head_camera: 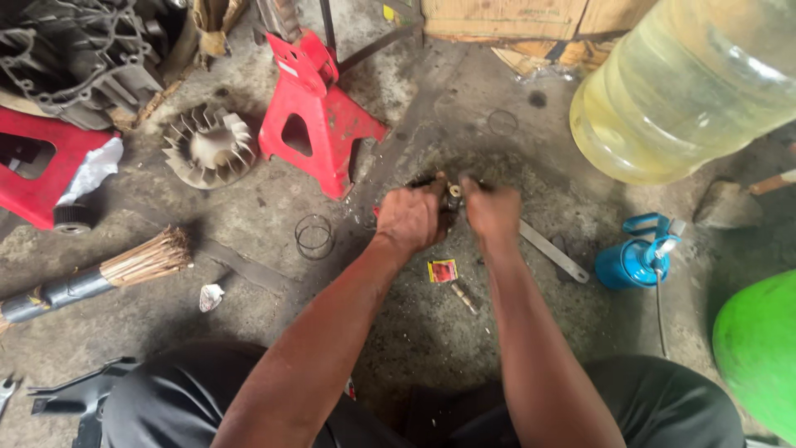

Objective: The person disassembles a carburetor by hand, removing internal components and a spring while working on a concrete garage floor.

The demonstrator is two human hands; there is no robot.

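Both my hands meet over the concrete floor at the middle of the view. My left hand (410,217) and my right hand (492,211) are closed around a small dark metal part (452,197) held between them. Only a brass-coloured bit of the part shows between the fingers; the rest is hidden. Just under my hands lie a small red and yellow packet (442,270) and a short metal bolt (464,297). A flat grey metal bar (554,250) runs out to the right from under my right hand.
A red jack stand (319,116) stands behind, with a finned metal fan wheel (207,148) and a wire ring (314,236) to its left. A blue oil can (634,261), a large yellowish water bottle (688,83), a green container (759,348) and a straw broom (124,270) lie around.
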